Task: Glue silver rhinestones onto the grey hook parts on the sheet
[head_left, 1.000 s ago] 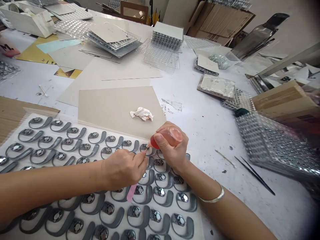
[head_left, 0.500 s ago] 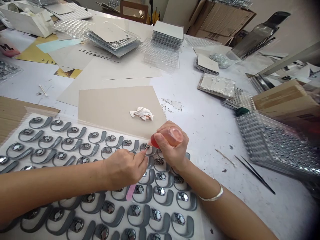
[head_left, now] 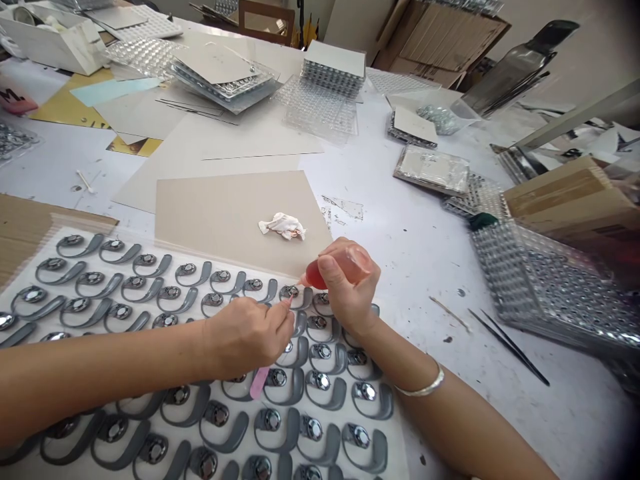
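Observation:
My right hand (head_left: 350, 287) is closed round a small soft bottle of red liquid (head_left: 340, 270), its nozzle pointing left and down at a grey hook-shaped part with a shiny round centre (head_left: 290, 293). My left hand (head_left: 250, 337) pinches a thin pink stick (head_left: 260, 381), whose tip meets the same part beside the nozzle. Both hands hover over a white sheet (head_left: 55, 237) carrying several rows of such grey parts.
A crumpled white tissue with red stains (head_left: 283, 227) lies on a beige card (head_left: 230, 213) behind the sheet. Black tweezers (head_left: 507, 345) and a thin stick (head_left: 449, 314) lie to the right. Clear blister trays (head_left: 550, 293) and cardboard boxes (head_left: 565, 193) crowd the right and far side.
My right hand has lifted slightly and shifted up with the bottle. My left hand stays at the same part.

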`<state>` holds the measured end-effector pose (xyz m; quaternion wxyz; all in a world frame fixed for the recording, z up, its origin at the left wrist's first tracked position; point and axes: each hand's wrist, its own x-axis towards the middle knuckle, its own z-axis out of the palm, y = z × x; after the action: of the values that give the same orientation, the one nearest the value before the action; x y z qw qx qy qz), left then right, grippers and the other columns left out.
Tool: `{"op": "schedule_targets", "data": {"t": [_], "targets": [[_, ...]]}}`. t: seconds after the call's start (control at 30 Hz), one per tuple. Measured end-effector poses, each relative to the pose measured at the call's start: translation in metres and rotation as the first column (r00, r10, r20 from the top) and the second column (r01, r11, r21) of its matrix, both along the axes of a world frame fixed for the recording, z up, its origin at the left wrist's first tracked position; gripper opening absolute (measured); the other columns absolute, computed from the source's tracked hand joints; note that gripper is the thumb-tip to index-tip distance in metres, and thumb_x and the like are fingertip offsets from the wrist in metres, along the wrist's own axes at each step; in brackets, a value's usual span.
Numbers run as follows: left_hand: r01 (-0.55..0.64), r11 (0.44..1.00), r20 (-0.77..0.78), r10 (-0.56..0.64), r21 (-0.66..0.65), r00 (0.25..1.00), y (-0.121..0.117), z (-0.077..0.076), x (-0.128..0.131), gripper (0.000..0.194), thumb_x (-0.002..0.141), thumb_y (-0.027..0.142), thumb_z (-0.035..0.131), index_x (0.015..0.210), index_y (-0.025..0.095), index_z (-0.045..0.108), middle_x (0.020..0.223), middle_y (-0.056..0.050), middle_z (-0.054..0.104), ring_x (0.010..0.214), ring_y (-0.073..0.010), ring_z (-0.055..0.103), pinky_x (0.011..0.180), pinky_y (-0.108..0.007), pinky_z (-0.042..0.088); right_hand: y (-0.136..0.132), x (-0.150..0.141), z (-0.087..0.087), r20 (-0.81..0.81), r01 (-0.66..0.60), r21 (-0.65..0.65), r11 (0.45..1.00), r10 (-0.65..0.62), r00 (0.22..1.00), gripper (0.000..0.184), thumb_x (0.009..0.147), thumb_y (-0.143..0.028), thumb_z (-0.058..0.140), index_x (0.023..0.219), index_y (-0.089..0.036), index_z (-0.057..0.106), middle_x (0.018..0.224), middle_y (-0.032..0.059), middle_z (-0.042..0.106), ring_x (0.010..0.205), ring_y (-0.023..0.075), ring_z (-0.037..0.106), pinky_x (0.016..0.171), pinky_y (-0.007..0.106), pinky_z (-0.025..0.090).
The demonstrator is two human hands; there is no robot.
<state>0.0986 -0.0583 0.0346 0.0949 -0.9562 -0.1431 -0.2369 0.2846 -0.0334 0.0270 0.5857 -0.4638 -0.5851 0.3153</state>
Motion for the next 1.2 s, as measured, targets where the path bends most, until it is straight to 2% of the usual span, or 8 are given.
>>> {"op": "schedule_targets", "data": {"t": [0.27,0.77,0.97,1.2], "targets": [[-0.013,1.000,-0.023,0.013,0.003,1.000,0.0001,0.0012,0.0005,0.016,0.083,-0.002,0.049,0.086,0.003,0.064,0.091,-0.020,0.072,0.055,-0.0152,0.067,0.043,-0.023,0.057,0.0000,-0.0019,0.0001,0.033,-0.018,-0.010,1.000,0.018,0.999,0.030,0.082,-0.040,0.064,0.062,-0.019,0.055,0.062,0.0003,0.056,0.056,0.0127,0.055,0.056,0.030,0.047],[-0.015,1.000,-0.014,0.015,0.005,1.000,-0.0003,0.0013,0.0007,0.017,0.085,0.000,0.049,0.086,0.003,0.066,0.092,-0.020,0.072,0.054,-0.0152,0.066,0.043,-0.024,0.056,0.0016,-0.0006,-0.0010,0.103,0.002,0.096,0.995,-0.012,0.995,0.026,0.083,-0.036,0.063,0.064,-0.019,0.056,0.059,0.0011,0.058,0.060,0.0147,0.054,0.059,0.032,0.045],[-0.009,1.000,-0.010,0.008,-0.006,1.000,0.0008,0.0018,0.0007,0.016,0.083,-0.001,0.051,0.087,0.002,0.066,0.092,-0.020,0.072,0.054,-0.0165,0.066,0.043,-0.025,0.056,0.0012,0.0001,-0.0019,0.105,0.003,0.090,0.996,-0.012,0.994,0.025,0.083,-0.035,0.064,0.065,-0.019,0.057,0.058,0.0007,0.057,0.059,0.0146,0.053,0.057,0.032,0.045],[-0.008,1.000,-0.019,0.008,-0.006,1.000,0.0002,0.0005,-0.0007,0.018,0.083,-0.001,0.049,0.088,0.003,0.066,0.093,-0.020,0.072,0.054,-0.0154,0.066,0.043,-0.023,0.055,0.0019,0.0000,-0.0002,0.123,0.002,0.171,0.985,-0.023,0.992,0.024,0.083,-0.030,0.064,0.063,-0.019,0.057,0.058,0.0006,0.056,0.059,0.0143,0.052,0.056,0.032,0.043]]}}
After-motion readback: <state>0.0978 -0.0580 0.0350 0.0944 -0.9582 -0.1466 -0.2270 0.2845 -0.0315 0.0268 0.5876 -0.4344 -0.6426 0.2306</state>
